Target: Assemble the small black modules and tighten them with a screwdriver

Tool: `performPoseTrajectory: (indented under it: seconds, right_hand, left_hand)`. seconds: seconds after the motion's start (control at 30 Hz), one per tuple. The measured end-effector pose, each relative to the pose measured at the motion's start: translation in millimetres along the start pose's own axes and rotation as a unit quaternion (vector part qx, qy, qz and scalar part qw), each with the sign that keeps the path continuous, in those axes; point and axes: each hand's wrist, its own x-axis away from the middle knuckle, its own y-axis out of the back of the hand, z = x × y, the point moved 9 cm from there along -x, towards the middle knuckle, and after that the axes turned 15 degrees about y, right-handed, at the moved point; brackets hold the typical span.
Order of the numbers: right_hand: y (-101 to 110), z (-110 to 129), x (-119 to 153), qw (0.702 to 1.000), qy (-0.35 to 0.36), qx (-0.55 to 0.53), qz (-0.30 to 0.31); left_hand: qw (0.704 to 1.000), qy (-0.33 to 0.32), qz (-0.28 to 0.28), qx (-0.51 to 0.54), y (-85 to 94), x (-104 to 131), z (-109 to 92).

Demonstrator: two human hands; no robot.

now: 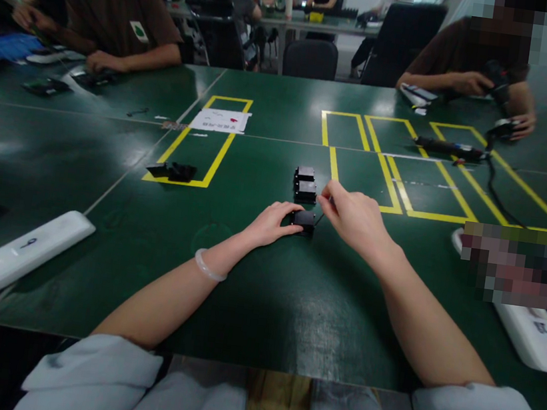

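A small black box-shaped part rests on the green table. My left hand grips its left side between thumb and fingers. Just up and to the right, my right hand is closed in a pinch, and a thin dark strand, perhaps a wire, runs from its fingertips down to the part's right side. What else the pinch holds is hidden. Two similar black boxes, a nearer one and a farther one, stand in line behind the first, close to my right fingertips.
Yellow tape rectangles mark the green table. A black bundle and a white paper lie left. White devices flank me, left and right. A black rod-like tool lies far right. Two people work across the table.
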Motion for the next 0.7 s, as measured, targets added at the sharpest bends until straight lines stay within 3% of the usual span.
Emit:
performPoseTrajectory:
  seconds: [0.7]
  right_hand:
    - [3.6,4.6,1.5,0.999,0.025,-0.021,-0.004]
  left_hand:
    - [1.0,0.0,-0.001,-0.009,-0.4,-0.2,0.7]
